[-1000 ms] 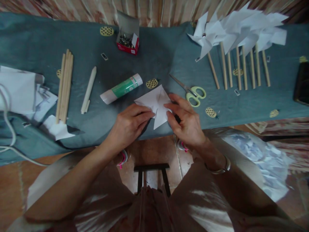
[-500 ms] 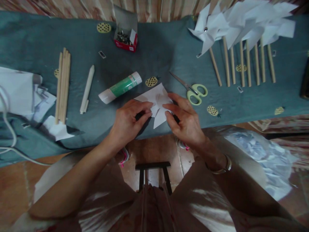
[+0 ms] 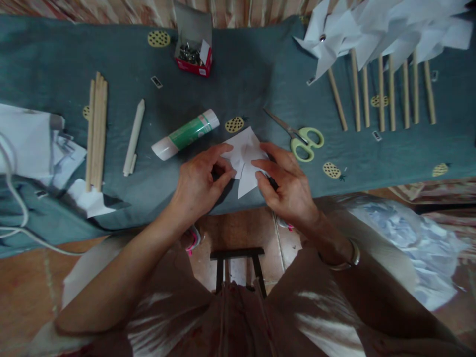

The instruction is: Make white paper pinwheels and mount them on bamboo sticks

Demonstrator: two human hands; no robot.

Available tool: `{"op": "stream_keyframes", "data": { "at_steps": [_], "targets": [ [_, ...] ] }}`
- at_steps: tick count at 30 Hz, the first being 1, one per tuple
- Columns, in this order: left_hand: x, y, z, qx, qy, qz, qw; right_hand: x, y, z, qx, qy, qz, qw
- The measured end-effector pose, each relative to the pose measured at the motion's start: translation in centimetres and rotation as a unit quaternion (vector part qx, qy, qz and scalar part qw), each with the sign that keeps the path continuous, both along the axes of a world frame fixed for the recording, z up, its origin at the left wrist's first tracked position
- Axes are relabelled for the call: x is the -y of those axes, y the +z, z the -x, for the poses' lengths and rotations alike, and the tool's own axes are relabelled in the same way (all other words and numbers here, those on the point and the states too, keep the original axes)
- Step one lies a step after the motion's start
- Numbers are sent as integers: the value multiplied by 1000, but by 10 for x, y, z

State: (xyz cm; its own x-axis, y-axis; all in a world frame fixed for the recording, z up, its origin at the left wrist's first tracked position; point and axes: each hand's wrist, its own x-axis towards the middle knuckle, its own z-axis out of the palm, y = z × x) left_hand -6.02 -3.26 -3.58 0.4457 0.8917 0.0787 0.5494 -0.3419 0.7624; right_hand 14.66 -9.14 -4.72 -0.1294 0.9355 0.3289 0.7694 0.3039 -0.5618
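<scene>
A white paper piece (image 3: 245, 153), cut with slits and partly folded, lies at the table's near edge between both hands. My left hand (image 3: 199, 181) has its thumb and index finger closed on the paper's left side. My right hand (image 3: 290, 186) grips the right side, fingers bent over the paper; their tips partly cover it. Just beyond my left hand lies a green and white glue stick (image 3: 189, 133). Scissors with light green handles (image 3: 307, 144) rest to the right of my right hand.
Wooden sticks (image 3: 96, 134) and a pale pen (image 3: 134, 136) lie left, near paper sheets (image 3: 24, 141) and a white cable (image 3: 17, 198). A red box (image 3: 193, 64) of metal pins stands at the back. Finished paper pinwheels (image 3: 334, 39) lie back right. A bag of paper scraps (image 3: 409, 248) sits below.
My left index finger has shifted up and slightly left along the paper, whose left part now looks folded inward. My right hand stays nearly in place. The view has shifted slightly.
</scene>
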Motion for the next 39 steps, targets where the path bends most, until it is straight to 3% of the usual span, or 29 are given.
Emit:
{"op": "stream_keyframes", "data": {
  "at_steps": [19,27,33,39],
  "targets": [
    [0,8,-3,-45,12,25,999,5,4,6,57,40,29,997],
    [-1,-1,1,-8,-16,-14,1000,2,-1,13,49,52,26,997],
    [2,3,1,-32,-31,-48,998,2,-5,23,73,34,-45,996],
    [8,2,2,-28,-79,-138,987,1,-8,24,41,32,6,999]
  ]
}}
